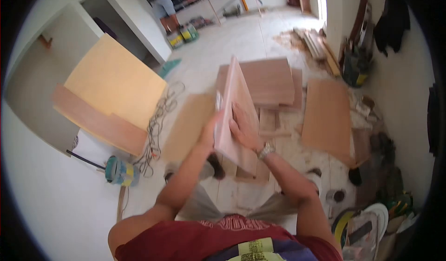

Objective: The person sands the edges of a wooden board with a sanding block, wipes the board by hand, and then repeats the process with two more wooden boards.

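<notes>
I hold a pale wooden board (241,98) on edge in front of me, tilted, with its narrow edge facing up toward me. My left hand (212,130), smeared by motion, grips the board from its left side, and its fingers are partly hidden. Something small and whitish shows on that side just above the hand, too blurred to name. My right hand (245,133) presses on the board's right face, fingers along the wood and thumb apart. A watch (266,150) is on the right wrist.
Brown wooden panels (272,82) lie on the floor ahead, with another panel (327,114) to the right. A large yellowish sheet (114,80) leans at left beside a tangled cable (158,126) and a bucket (121,172). Another person (163,8) stands far back.
</notes>
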The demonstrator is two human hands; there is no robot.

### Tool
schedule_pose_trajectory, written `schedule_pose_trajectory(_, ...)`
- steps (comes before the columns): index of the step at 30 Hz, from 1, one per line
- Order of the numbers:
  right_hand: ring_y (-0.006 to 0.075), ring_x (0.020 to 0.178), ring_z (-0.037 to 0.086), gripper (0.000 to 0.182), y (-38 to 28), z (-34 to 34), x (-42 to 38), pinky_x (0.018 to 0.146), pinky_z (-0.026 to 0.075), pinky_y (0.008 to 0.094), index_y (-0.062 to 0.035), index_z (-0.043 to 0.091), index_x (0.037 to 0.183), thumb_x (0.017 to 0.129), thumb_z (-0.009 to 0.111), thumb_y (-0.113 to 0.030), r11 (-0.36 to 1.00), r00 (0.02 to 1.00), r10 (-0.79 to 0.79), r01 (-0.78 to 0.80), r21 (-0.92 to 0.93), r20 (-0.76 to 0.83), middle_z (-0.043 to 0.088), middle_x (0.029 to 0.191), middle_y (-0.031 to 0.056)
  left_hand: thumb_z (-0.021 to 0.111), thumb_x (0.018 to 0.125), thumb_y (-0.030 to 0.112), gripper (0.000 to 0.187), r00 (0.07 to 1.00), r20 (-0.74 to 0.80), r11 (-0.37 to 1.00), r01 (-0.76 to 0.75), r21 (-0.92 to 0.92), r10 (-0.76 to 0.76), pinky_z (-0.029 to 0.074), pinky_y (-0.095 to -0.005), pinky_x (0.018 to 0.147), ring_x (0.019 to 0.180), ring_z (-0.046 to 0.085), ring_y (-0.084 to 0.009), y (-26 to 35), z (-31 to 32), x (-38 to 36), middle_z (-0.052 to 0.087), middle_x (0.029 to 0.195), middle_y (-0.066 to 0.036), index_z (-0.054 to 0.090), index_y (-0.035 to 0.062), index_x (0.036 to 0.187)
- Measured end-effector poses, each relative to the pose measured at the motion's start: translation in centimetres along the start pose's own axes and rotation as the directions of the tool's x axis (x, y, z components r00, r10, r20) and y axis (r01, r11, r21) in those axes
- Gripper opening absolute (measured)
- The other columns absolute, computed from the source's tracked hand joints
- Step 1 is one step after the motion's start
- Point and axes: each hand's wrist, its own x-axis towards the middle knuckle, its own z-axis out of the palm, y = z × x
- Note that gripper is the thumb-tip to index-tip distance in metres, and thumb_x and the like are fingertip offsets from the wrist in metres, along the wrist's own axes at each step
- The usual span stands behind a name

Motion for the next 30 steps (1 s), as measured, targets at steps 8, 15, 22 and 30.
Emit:
schedule_pose_trajectory(8,0.0454,0.142,0.032,0.066,-1.6,-1.1,0.3,0.119,0.024,0.0488,0.0061,0.032,0.151,0.103,0.045,-0.038,0.997,0.999,0.046,-0.047,0.058,0.008,0.033,0.154,0.0302,0.063,0.092,0.041,0.039,0.972,0.162,0.98,-0.187,0.073,0.173,0.053,-0.0325,0.076,0.081,0.066,-0.0202,4.5,1.8,23.8,0.07,0.09,-0.01,0.069,0.0056,0.107)
schedule_pose_trajectory(15,0.0445,0.141,0.034,0.065,-1.9,-1.1,0.0,0.119,0.026,0.0472,0.007,0.033,0.15,0.104,0.044,-0.037,0.997,0.996,0.07,-0.067,-0.044,0.062,0.034,0.153,0.0311,0.063,0.088,0.05,0.049,0.987,0.117,0.986,-0.121,0.112,0.108,0.052,-0.0364,0.08,0.085,0.064,-0.0222,4.4,1.5,21.2,0.069,0.095,-0.011,0.067,0.0046,0.106)
schedule_pose_trajectory(22,0.043,0.142,0.035,0.066,-0.3,0.3,0.1,0.12,0.025,0.0449,0.0089,0.032,0.15,0.104,0.044,-0.037,1.0,0.999,-0.002,0.003,0.014,-0.041,0.036,0.153,0.0306,0.054,0.101,0.034,0.049,0.997,-0.01,0.99,-0.08,-0.115,0.079,0.047,-0.038,0.101,0.115,0.063,-0.0212,-1.3,-0.4,-5.3,0.063,0.129,-0.012,0.053,-0.0008,0.136)
schedule_pose_trajectory(30,0.0443,0.142,0.033,0.067,-2.1,-1.3,0.3,0.12,0.025,0.0457,0.0089,0.031,0.15,0.104,0.044,-0.039,0.999,0.999,0.04,-0.039,-0.029,0.005,0.035,0.153,0.0309,0.056,0.099,0.038,0.052,0.995,0.102,0.998,0.026,-0.05,-0.02,0.049,-0.037,0.1,0.112,0.064,-0.0236,1.5,0.6,3.1,0.065,0.126,-0.013,0.056,0.0003,0.135)
